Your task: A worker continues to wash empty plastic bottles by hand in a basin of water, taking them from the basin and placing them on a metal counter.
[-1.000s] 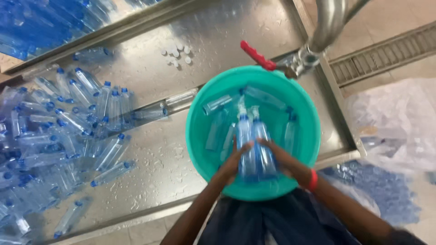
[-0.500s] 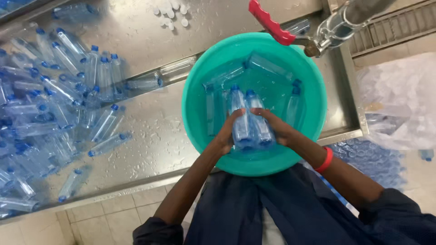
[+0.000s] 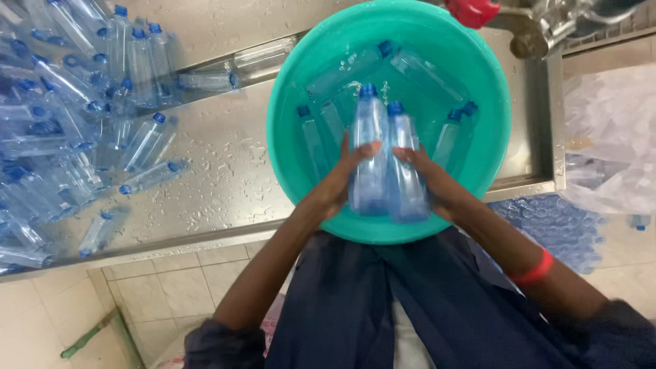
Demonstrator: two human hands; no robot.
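Two wet bottles pressed between both hands over the basin

The left hand [image 3: 342, 179] and right hand [image 3: 430, 179] clamp two clear blue-capped plastic bottles [image 3: 386, 164] by their lower bodies; they look light, thin-walled and slippery above the round teal plastic basin [image 3: 287, 102].

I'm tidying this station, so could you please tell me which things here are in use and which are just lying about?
In use:
left hand
right hand
two clear blue-capped plastic bottles
round teal plastic basin

Lying about:
heap of clear plastic bottles
steel counter
red-handled tap
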